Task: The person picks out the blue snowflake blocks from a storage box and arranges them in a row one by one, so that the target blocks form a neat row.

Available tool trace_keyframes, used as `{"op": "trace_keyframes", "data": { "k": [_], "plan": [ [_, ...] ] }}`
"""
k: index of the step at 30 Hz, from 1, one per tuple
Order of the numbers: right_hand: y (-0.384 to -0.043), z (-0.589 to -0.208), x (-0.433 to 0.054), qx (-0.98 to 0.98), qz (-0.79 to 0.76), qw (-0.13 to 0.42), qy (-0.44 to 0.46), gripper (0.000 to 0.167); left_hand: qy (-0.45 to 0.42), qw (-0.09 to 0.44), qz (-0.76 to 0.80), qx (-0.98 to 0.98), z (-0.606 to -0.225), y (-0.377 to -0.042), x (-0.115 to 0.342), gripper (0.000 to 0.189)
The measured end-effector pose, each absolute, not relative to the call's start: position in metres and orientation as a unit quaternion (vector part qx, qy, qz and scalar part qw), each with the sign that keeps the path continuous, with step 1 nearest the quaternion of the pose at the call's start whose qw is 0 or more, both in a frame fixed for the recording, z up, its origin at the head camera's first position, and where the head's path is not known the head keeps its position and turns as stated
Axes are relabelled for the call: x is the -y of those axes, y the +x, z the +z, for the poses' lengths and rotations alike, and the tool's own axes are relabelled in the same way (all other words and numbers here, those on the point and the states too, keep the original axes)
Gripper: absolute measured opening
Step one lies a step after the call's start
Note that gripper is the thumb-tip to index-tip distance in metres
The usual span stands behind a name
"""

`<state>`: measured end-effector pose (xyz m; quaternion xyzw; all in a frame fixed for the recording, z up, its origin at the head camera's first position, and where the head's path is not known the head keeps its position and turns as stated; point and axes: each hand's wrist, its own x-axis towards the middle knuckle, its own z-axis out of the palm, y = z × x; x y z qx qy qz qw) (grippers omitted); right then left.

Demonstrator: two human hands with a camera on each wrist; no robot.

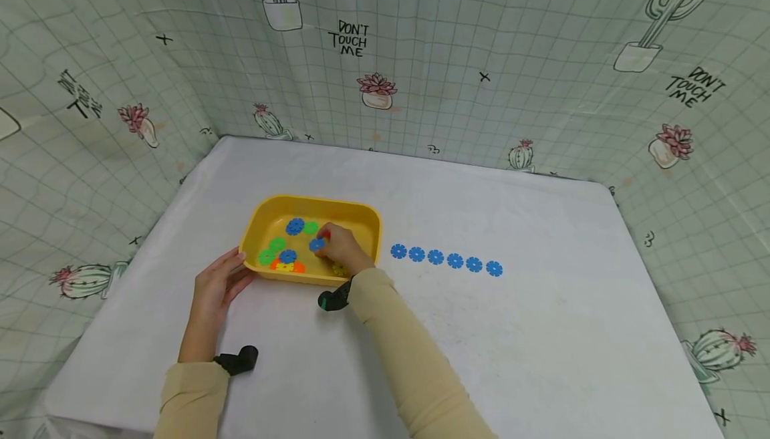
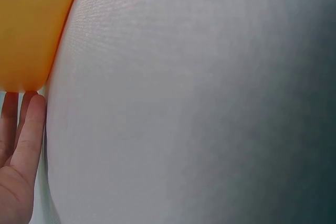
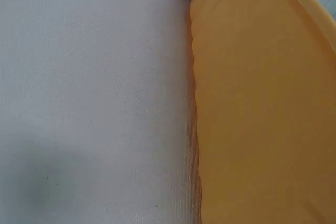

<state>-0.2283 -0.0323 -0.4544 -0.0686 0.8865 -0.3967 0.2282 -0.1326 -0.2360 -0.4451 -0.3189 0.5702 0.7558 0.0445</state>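
Head view: blue notched disc (image 1: 315,245), over floor of yellow tray (image 1: 357,224), pinched in right hand (image 1: 344,248); left hand (image 1: 214,284), fingers nearly straight, touches the tray's near-left corner. Probably light, stiff; best held by the edges.

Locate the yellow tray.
In the head view, the yellow tray sits left of centre, between the left hand at its near left corner and the row of blue discs.
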Motion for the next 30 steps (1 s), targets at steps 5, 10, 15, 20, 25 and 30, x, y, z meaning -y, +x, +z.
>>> {"op": "trace_keyframes", "data": {
  "k": [5, 10, 15, 20, 25, 30],
  "plan": [
    [-0.2265, -0.4546, 0.0333, -0.888, -0.392, 0.233, -0.066, 0.028, -0.317, 0.045, 0.758, -0.568, -0.4456, -0.1324, 0.2363, 0.064],
    [-0.2265, -0.4547, 0.0335, -0.889, -0.387, 0.233, -0.069, 0.027, -0.322, 0.043, 0.752, -0.574, -0.4464, -0.1328, 0.2356, 0.064],
    [-0.2268, -0.4536, 0.0326, -0.892, -0.383, 0.229, -0.072, 0.028, -0.321, 0.046, 0.751, -0.575, -0.4462, -0.1333, 0.2356, 0.064],
    [-0.2263, -0.4526, 0.0305, -0.889, -0.384, 0.24, -0.067, 0.032, -0.316, 0.051, 0.757, -0.57, -0.4448, -0.1331, 0.2364, 0.063],
    [-0.2261, -0.4517, 0.028, -0.892, -0.367, 0.256, -0.056, 0.029, -0.316, 0.054, 0.761, -0.564, -0.4439, -0.1326, 0.2369, 0.064],
    [-0.2271, -0.4492, 0.0249, -0.895, -0.352, 0.268, -0.048, 0.023, -0.319, 0.052, 0.759, -0.565, -0.4442, -0.1324, 0.2367, 0.064]
  ]
}}
